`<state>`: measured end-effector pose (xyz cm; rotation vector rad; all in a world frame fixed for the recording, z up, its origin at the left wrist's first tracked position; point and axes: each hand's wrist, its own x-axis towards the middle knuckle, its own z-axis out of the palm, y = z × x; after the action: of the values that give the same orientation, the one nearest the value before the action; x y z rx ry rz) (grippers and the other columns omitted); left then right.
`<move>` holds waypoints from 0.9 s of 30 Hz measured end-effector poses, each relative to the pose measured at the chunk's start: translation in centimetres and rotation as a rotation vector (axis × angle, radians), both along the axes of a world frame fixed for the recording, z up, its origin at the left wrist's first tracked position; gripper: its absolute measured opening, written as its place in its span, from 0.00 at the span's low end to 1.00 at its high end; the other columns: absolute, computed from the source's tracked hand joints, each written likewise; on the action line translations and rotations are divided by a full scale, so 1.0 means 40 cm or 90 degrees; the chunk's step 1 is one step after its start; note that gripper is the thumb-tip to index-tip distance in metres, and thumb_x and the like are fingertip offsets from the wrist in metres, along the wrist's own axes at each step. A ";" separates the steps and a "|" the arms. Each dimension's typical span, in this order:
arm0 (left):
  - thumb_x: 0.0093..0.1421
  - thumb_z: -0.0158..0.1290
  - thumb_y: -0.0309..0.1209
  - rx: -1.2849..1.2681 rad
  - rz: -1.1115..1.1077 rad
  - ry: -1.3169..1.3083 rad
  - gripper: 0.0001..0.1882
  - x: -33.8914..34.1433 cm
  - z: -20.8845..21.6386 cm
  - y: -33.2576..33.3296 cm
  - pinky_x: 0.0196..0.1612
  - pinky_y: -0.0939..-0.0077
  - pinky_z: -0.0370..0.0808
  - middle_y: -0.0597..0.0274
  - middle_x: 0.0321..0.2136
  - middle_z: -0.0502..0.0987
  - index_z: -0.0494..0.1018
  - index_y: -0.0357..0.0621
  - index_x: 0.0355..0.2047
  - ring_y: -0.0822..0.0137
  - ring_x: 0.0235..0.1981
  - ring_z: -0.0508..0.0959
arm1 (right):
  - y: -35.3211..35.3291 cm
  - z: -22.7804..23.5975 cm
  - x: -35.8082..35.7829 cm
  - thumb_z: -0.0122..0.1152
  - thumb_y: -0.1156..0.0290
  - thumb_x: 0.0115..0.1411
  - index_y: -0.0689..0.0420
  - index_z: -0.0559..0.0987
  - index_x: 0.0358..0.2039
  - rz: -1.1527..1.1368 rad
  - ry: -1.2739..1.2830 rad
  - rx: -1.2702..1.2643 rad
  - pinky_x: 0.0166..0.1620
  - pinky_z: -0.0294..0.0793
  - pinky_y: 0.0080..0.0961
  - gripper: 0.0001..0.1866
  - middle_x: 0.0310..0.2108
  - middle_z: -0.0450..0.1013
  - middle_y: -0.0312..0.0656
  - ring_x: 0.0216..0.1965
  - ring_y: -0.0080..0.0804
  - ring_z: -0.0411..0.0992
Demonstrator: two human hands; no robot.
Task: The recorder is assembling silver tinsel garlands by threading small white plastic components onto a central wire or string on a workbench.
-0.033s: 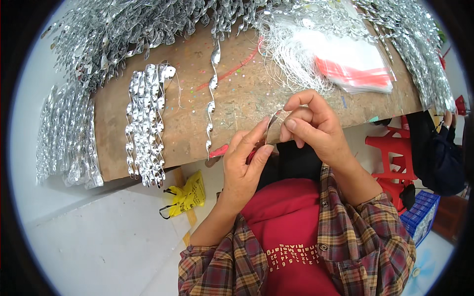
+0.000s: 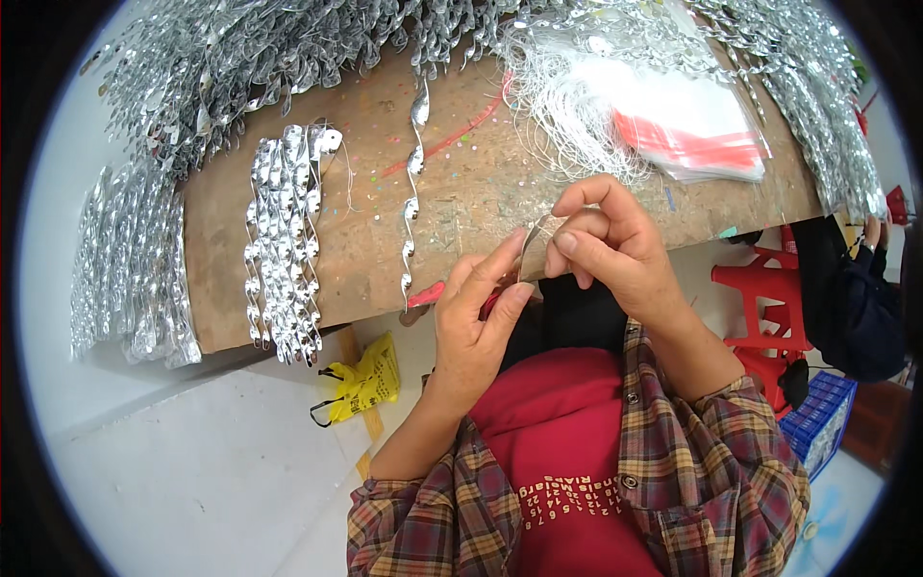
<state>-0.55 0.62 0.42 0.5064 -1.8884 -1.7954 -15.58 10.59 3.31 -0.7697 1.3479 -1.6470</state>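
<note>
Just off the table's front edge, my left hand [image 2: 469, 332] is closed, its thumb and fingers gripping a thin, shiny silver strip [image 2: 528, 244] bent in a curve. My right hand [image 2: 615, 248] is close by on the right, thumb and forefinger curled together near the strip's upper end. A fine pale line, seemingly thread, runs between them, but what the right fingertips pinch is too small to make out. Left of my hands a single twisted silver spiral streamer [image 2: 413, 207] lies lengthwise on the brown table [image 2: 370, 240].
A bundle of silver spirals [image 2: 286, 231] overhangs the table's front edge at left. Heaped silver streamers [image 2: 260, 53] cover the back. Tangled white string [image 2: 548, 106] lies beside clear bags with red edges [image 2: 687, 144]. Red stools [image 2: 764, 298], a blue crate [image 2: 819, 418] and a yellow bag [image 2: 370, 380] stand below.
The silver strip has turned slightly, so its face now looks grey rather than dark reddish. Both hands stay in nearly the same place.
</note>
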 end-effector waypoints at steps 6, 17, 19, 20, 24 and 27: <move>0.56 0.52 0.22 -0.064 -0.014 -0.011 0.21 0.001 -0.004 -0.001 0.40 0.79 0.71 0.59 0.38 0.69 0.68 0.43 0.52 0.71 0.37 0.72 | -0.003 -0.003 -0.005 0.49 0.73 0.60 0.58 0.66 0.41 0.009 -0.013 -0.002 0.24 0.62 0.10 0.09 0.25 0.73 0.35 0.23 0.13 0.65; 0.61 0.48 0.27 0.275 -0.051 0.103 0.09 -0.052 0.034 -0.026 0.45 0.79 0.67 0.61 0.42 0.70 0.69 0.36 0.40 0.73 0.42 0.70 | 0.006 0.008 -0.007 0.50 0.75 0.59 0.59 0.69 0.37 0.086 -0.013 0.009 0.23 0.61 0.09 0.06 0.24 0.73 0.37 0.22 0.13 0.66; 0.61 0.48 0.28 0.278 -0.059 0.079 0.07 -0.057 0.038 -0.029 0.44 0.80 0.67 0.61 0.41 0.70 0.69 0.37 0.37 0.75 0.40 0.70 | 0.007 0.007 -0.007 0.51 0.75 0.59 0.59 0.69 0.37 0.086 -0.008 0.017 0.23 0.61 0.09 0.06 0.24 0.73 0.37 0.22 0.13 0.66; 0.61 0.48 0.28 0.278 -0.059 0.078 0.07 -0.057 0.037 -0.029 0.44 0.80 0.67 0.61 0.41 0.70 0.69 0.37 0.37 0.75 0.40 0.70 | 0.007 0.005 -0.007 0.50 0.75 0.59 0.59 0.69 0.38 0.089 -0.009 0.017 0.23 0.61 0.09 0.06 0.24 0.73 0.37 0.22 0.13 0.65; 0.61 0.49 0.29 0.262 -0.030 0.081 0.07 -0.061 0.026 -0.022 0.41 0.83 0.67 0.62 0.40 0.70 0.69 0.38 0.34 0.77 0.37 0.69 | 0.001 0.022 -0.015 0.50 0.73 0.60 0.59 0.70 0.36 0.113 -0.045 0.058 0.22 0.58 0.10 0.05 0.21 0.70 0.32 0.20 0.12 0.61; 0.61 0.50 0.31 0.321 -0.012 0.108 0.08 -0.070 0.011 -0.023 0.40 0.85 0.66 0.64 0.40 0.69 0.70 0.38 0.33 0.78 0.36 0.69 | -0.012 -0.009 -0.027 0.51 0.70 0.61 0.59 0.72 0.34 0.111 -0.126 0.024 0.20 0.52 0.10 0.06 0.18 0.63 0.27 0.17 0.11 0.55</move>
<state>-3.35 -0.30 0.85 0.4849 -1.3267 -2.2544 -16.67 10.09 2.95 -0.6640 1.1370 -1.5133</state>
